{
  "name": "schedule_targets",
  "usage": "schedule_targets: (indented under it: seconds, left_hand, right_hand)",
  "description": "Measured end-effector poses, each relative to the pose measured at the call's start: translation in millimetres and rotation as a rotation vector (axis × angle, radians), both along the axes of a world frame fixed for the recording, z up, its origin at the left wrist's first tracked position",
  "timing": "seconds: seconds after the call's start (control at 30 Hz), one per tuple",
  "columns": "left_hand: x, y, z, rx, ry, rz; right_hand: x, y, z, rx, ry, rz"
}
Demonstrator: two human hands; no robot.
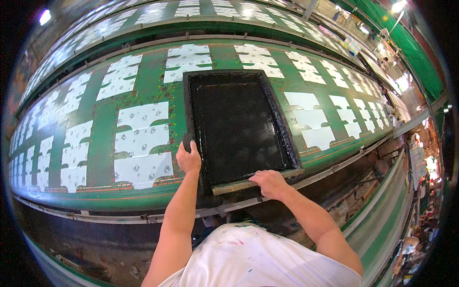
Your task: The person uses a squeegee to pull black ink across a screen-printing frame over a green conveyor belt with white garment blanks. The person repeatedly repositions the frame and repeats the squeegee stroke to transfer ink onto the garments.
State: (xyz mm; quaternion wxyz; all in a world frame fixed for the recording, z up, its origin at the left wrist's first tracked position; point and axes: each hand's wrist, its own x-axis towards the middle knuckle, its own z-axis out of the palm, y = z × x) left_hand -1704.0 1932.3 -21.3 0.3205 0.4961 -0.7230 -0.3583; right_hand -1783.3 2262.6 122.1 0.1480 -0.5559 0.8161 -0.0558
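Note:
A black, ink-covered screen printing frame [239, 129] lies on the long green printing table [103, 115], over part of the rows of cut fabric. My left hand [189, 158] is closed round the left rail of the frame, near its lower corner. Along the frame's near end lies a wooden-edged squeegee [234, 186], and my right hand [270, 183] has its fingers wrapped over it. White fabric pieces with small dark printed motifs [143, 136] lie to the left of the frame. To its right, the near white pieces [310, 119] look plain. Whatever lies under the frame is hidden.
A metal rail [143, 219] runs along the table's near edge, just in front of my body. Further tables with white pieces [186, 12] stand beyond. Behind me on the right is another green-striped surface [382, 210]. A green sheet [411, 52] hangs at the far right.

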Motion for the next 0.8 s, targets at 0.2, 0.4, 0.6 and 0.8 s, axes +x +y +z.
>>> schedule_targets:
  seconds: [0.2, 0.4, 0.6, 0.8]
  left_hand:
    - [0, 0, -5, 0.017, 0.11, 0.01]
    - [1, 3, -1, -0.017, 0.093, 0.019]
    - [4, 3, 4, 0.022, 0.143, -0.012]
    - [4, 1, 2, 0.069, 0.109, 0.025]
  right_hand:
    - [31, 10, -17, -0.219, 0.117, -0.006]
    - [-1, -19, -38, -0.297, 0.233, 0.027]
    - [-97, -93, -47, -0.304, 0.252, 0.045]
    - [-215, -185, -62, -0.36, 0.29, 0.041]
